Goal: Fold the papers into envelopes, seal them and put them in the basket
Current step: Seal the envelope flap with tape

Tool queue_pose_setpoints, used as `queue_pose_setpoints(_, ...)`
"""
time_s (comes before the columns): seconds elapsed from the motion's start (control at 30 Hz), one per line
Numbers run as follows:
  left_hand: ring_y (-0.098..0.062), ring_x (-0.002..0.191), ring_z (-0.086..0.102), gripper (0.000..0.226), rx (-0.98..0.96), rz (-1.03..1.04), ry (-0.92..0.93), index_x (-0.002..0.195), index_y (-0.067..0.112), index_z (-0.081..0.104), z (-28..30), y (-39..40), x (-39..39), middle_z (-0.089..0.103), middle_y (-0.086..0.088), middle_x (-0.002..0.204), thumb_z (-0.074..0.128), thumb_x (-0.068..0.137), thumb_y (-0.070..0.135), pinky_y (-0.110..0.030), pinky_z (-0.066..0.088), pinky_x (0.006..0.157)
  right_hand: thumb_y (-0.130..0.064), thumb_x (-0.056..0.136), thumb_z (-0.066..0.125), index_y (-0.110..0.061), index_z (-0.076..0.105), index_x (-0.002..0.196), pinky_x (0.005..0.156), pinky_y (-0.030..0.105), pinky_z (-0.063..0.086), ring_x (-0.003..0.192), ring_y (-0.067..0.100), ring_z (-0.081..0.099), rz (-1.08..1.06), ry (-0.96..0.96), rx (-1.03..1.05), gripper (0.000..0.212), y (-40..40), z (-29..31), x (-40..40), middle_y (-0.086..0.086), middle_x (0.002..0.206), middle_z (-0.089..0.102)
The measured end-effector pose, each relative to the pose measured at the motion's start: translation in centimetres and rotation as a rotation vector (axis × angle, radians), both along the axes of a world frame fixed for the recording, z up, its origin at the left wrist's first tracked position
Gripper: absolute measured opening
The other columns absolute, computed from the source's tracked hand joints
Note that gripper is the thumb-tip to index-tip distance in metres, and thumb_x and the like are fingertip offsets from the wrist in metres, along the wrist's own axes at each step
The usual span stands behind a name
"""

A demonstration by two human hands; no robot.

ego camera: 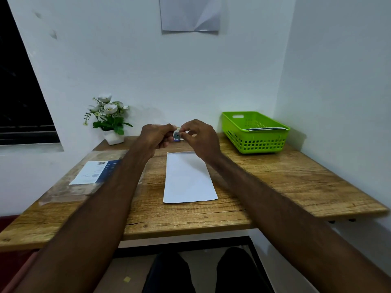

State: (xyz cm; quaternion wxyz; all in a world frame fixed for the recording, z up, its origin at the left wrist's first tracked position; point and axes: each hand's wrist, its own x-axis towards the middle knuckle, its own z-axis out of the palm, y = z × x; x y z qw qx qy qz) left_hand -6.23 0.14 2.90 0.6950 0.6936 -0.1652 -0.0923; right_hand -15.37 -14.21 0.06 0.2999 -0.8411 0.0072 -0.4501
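Pinching a small glue stick (176, 135) between both hands, left (155, 137) and right (201, 138), above folded paper (188, 178).

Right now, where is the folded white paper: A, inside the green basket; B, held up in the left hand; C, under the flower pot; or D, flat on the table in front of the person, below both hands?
D: the folded white paper lies flat on the table, while the left hand and right hand hold a small object above its far end.
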Motion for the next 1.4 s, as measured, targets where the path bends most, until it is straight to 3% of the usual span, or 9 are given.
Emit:
queue_pose_setpoints(0.2,-0.018,0.073,0.07,0.014,0.045,0.156,-0.168,0.089,0.007,0.079,-0.5,0.0,0.8,0.078,-0.013,0.087,0.075,0.085,0.02,-0.027,0.054,0.058,-0.023,0.088,0.077,-0.019,0.078,0.09,0.069,0.034,0.056,0.077,0.005,0.069,0.005,-0.001,-0.022,0.004,0.0,0.0,0.2,-0.011,0.099,0.071)
queue_pose_setpoints(0.37,-0.018,0.09,0.066,0.02,0.589,0.278,-0.732,0.093,0.016,0.082,-1.7,0.6,1.8,0.077,-0.002,0.1,0.068,0.095,0.031,-0.029,0.045,0.072,-0.025,0.085,0.075,-0.028,0.075,0.083,0.07,0.034,0.056,0.075,0.001,0.068,-0.052,-0.023,0.055,0.004,-0.5,0.2,0.3,-0.014,0.096,0.07)
queue_pose_setpoints(0.5,-0.027,0.115,0.053,0.023,0.939,0.308,-0.88,0.112,0.013,0.076,-2.7,0.5,2.9,0.059,-0.009,0.119,0.066,0.099,0.029,-0.044,0.051,0.086,-0.024,0.084,0.074,-0.029,0.075,0.082,0.072,0.036,0.056,0.075,0.005,0.069,-0.078,-0.014,0.106,0.005,-0.8,0.3,0.3,-0.012,0.097,0.071)
queue_pose_setpoints(0.67,-0.028,0.12,0.049,0.025,1.234,0.316,-1.032,0.119,0.02,0.075,-3.4,1.1,3.7,0.056,-0.008,0.123,0.06,0.1,0.027,-0.043,0.05,0.088,-0.029,0.085,0.075,-0.029,0.075,0.083,0.069,0.028,0.051,0.074,0.001,0.066,-0.101,0.052,0.141,0.002,-1.1,0.3,0.3,-0.015,0.095,0.07)
queue_pose_setpoints(0.8,-0.028,0.121,0.051,0.027,1.203,0.341,-1.007,0.123,0.022,0.072,-3.4,1.0,3.4,0.058,-0.008,0.125,0.061,0.1,0.031,-0.045,0.049,0.091,-0.031,0.085,0.076,-0.026,0.077,0.08,0.069,0.027,0.05,0.079,0.008,0.069,-0.077,0.147,0.223,0.007,-1.5,0.8,0.2,-0.012,0.092,0.074)
queue_pose_setpoints(0.97,-0.026,0.106,0.061,0.017,0.837,0.208,-0.971,0.107,0.021,0.078,-2.6,-0.7,2.1,0.069,-0.005,0.109,0.068,0.094,0.023,-0.039,0.05,0.084,-0.015,0.087,0.072,-0.011,0.07,0.077,0.053,0.036,0.059,0.066,0.027,0.073,0.026,0.278,0.65,0.011,-2.3,1.2,-0.5,0.011,0.08,0.076)
queue_pose_setpoints(1.13,-0.016,0.083,0.064,0.01,0.873,0.061,-0.821,0.095,0.023,0.081,-4.0,-2.3,1.7,0.077,0.0,0.098,0.075,0.087,0.023,-0.027,0.042,0.07,-0.007,0.091,0.058,0.011,0.065,0.091,0.064,0.042,0.064,0.069,0.035,0.075,0.031,0.55,0.778,0.019,-2.6,1.1,-1.0,0.023,0.086,0.073)
queue_pose_setpoints(1.23,-0.016,0.08,0.066,0.009,0.873,0.007,-0.748,0.092,0.021,0.082,-4.5,-2.5,1.9,0.078,-0.001,0.094,0.074,0.088,0.022,-0.028,0.051,0.073,-0.009,0.098,0.05,0.008,0.059,0.086,0.069,0.036,0.059,0.068,0.028,0.068,0.043,0.727,0.847,0.022,-2.7,1.0,-0.9,0.02,0.086,0.067)
queue_pose_setpoints(1.4,-0.015,0.081,0.063,0.016,0.903,0.045,-0.656,0.075,0.026,0.068,-4.7,-2.6,2.2,0.07,0.005,0.084,0.076,0.086,0.034,-0.029,0.05,0.07,-0.009,0.102,0.047,0.006,0.054,0.082,0.066,0.031,0.056,0.067,0.023,0.064,0.025,0.762,0.894,0.026,-2.6,0.8,-0.7,0.018,0.081,0.062)
